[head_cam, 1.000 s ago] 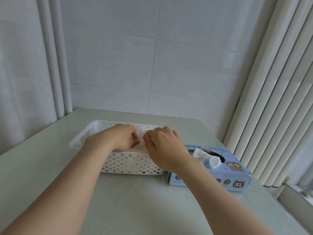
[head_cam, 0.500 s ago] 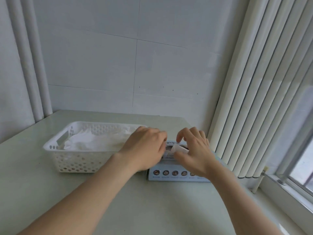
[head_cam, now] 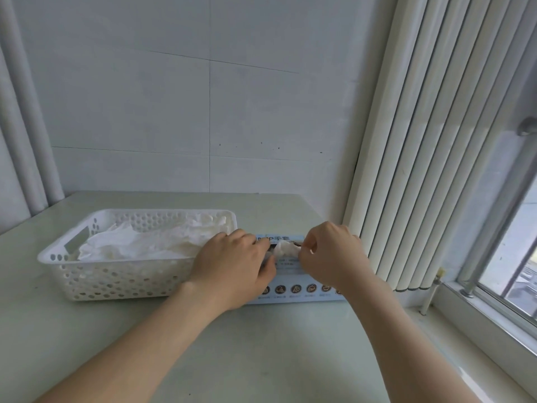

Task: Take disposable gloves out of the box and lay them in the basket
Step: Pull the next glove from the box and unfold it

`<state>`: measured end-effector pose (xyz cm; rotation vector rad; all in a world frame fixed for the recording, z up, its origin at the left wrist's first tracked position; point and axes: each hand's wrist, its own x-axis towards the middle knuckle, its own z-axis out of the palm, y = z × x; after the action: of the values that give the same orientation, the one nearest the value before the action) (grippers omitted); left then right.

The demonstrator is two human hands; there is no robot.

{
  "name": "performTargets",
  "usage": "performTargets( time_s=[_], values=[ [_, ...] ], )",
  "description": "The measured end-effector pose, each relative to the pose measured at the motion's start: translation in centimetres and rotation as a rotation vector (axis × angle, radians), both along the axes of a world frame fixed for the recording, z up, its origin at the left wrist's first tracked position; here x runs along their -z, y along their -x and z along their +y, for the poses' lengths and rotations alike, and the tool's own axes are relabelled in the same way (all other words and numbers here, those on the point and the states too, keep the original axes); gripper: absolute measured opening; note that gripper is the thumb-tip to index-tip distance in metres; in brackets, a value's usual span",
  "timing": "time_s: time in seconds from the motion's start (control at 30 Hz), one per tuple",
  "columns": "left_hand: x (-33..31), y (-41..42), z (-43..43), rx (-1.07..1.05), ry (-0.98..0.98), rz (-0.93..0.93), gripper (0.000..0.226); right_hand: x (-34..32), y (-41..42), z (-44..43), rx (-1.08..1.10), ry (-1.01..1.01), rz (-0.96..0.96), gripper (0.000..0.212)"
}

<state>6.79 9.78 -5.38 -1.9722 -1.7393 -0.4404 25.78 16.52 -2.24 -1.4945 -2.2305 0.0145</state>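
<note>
Bench (head_cam: 261,359), pale green, carries everything. On the left sits the basket (head_cam: 116,277), white and perforated, with a heap of gloves (head_cam: 139,242) lying inside. Just beside its right end is the blue box (head_cam: 293,289). The left hand (head_cam: 232,266) lies over the box's left half, fingertips at the slot: gripping or pressing, can't tell. The right hand (head_cam: 331,254) pinches a white glove (head_cam: 286,248) poking out of the slot, thumb and forefinger together.
</note>
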Motion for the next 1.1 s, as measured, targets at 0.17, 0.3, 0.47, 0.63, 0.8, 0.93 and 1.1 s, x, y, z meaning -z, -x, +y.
performTargets(
  time_s=[0.17,0.3,0.47,0.63,0.8,0.93,1.1],
  values=[
    [0.3,-0.1,0.3,-0.004,-0.036,0.031,0.048,0.5,0.4,0.4,-0.05,-0.039,0.111,0.02],
    [0.8,-0.1,0.5,-0.007,-0.116,0.095,0.044,1.0,1.1,0.6,-0.133,-0.024,0.408,0.018],
    [1.3,-0.1,0.3,-0.024,-0.155,0.089,0.041,0.8,2.5,-0.8,-0.213,-0.139,0.774,0.014],
    [1.5,-0.4,-0.4,-0.017,-0.179,0.095,0.045,-0.5,2.9,-2.6,-0.205,-0.271,1.056,0.012],
    [1.6,-0.9,-1.0,-0.019,-0.209,0.021,0.058,-1.0,2.9,-3.6,-0.3,-0.248,1.103,0.009],
    [1.7,-0.7,-1.4,0.071,-0.301,-0.06,0.047,-1.0,3.4,-4.1,-0.361,0.001,1.161,0.013],
    [2.0,-0.8,-1.9,0.152,-0.299,-0.248,0.069,-0.9,3.6,-4.1,-0.308,0.326,1.375,0.01]
  ],
)
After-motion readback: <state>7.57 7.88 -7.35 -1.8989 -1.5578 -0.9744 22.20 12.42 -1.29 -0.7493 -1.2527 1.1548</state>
